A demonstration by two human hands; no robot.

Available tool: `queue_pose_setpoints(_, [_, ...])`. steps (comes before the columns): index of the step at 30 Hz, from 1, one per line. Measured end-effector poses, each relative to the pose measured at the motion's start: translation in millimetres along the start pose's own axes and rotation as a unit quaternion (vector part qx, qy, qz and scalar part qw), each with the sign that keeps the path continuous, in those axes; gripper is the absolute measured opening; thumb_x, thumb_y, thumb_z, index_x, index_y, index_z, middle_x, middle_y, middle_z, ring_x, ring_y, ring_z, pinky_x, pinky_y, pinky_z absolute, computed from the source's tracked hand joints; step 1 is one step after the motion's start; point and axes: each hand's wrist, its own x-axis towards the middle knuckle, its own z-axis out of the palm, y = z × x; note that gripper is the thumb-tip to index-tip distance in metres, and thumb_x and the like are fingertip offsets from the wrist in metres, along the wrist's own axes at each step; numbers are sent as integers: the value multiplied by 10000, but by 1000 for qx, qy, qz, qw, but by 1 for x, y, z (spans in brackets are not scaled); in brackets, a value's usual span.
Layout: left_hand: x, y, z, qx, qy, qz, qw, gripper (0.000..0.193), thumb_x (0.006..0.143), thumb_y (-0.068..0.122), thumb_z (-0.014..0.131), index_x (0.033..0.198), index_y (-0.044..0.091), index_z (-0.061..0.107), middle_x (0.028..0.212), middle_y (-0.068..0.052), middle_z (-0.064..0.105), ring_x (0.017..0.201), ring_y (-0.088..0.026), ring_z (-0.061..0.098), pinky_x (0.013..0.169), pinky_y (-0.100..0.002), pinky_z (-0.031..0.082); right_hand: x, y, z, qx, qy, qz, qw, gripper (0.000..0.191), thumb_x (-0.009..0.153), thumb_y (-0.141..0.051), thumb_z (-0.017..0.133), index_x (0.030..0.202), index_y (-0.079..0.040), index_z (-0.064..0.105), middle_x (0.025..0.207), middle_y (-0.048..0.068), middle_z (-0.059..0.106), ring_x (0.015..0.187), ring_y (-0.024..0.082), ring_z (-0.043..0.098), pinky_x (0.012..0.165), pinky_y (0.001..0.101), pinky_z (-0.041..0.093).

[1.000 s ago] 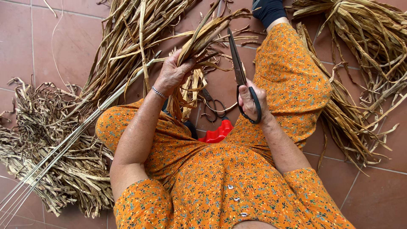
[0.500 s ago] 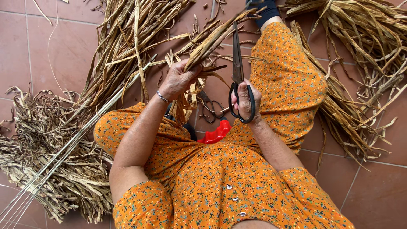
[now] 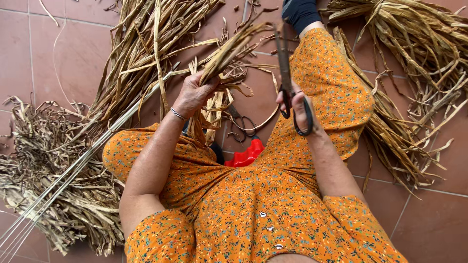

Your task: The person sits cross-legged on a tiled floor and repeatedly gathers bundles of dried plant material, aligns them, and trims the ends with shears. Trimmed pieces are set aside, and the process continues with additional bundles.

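My left hand (image 3: 194, 93) grips a bundle of dry straw-coloured leaf strips (image 3: 229, 48), held up over my lap and pointing to the upper right. My right hand (image 3: 298, 106) holds large black scissors (image 3: 284, 68) by the handles, blades closed and pointing up, just right of the bundle's tip. I sit on the tiled floor in an orange flowered garment (image 3: 253, 204), one leg stretched out ahead.
Piles of dried leaves lie to the left (image 3: 53, 180), ahead (image 3: 141, 58) and to the right (image 3: 419, 73). A second pair of scissors (image 3: 241, 122) rests on the floor between my legs beside a red plastic object (image 3: 246, 155). Long thin stalks (image 3: 58, 180) run diagonally on the left.
The scissors have swung up from slanting across the bundle to standing upright beside it, blades closed. My left hand has kept its hold on the bundle and lifted slightly.
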Motion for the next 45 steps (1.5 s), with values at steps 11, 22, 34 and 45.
queue_pose_setpoints(11, [-6, -6, 2, 84, -36, 16, 996, 218, 1029, 254, 696, 1172, 91, 724, 794, 88, 613, 659, -11, 490, 566, -191, 431, 30, -34, 29, -129, 20, 64, 989, 859, 986, -740, 404, 1393, 0, 566, 663, -45, 505, 539, 26, 476, 495, 199, 405])
queue_pose_setpoints(22, [-20, 20, -15, -7, 4, -18, 1000, 190, 1038, 243, 692, 1145, 86, 695, 747, 65, 602, 574, -18, 472, 481, -189, 363, -12, -15, 7, 45, 19, 63, 997, 1011, 928, -838, 393, 1501, -9, 483, 879, -12, 580, 736, 44, 528, 664, 176, 427])
queue_pose_setpoints(34, [-27, 21, -12, -12, -17, -43, 999, 209, 1009, 252, 707, 1136, 86, 711, 812, 73, 653, 631, -7, 512, 531, -180, 417, 9, 20, 3, 22, 24, 80, 996, 1049, 915, -845, 355, 1575, -30, 386, 894, -29, 563, 769, 47, 515, 681, 200, 459])
queue_pose_setpoints(45, [-28, 16, -17, 22, -68, -53, 996, 209, 1010, 270, 714, 1127, 97, 722, 735, 67, 600, 591, -24, 487, 492, -199, 387, 24, -9, 10, -108, 65, 67, 990, 834, 984, -738, 409, 1322, 5, 579, 661, -33, 529, 531, 28, 498, 476, 191, 419])
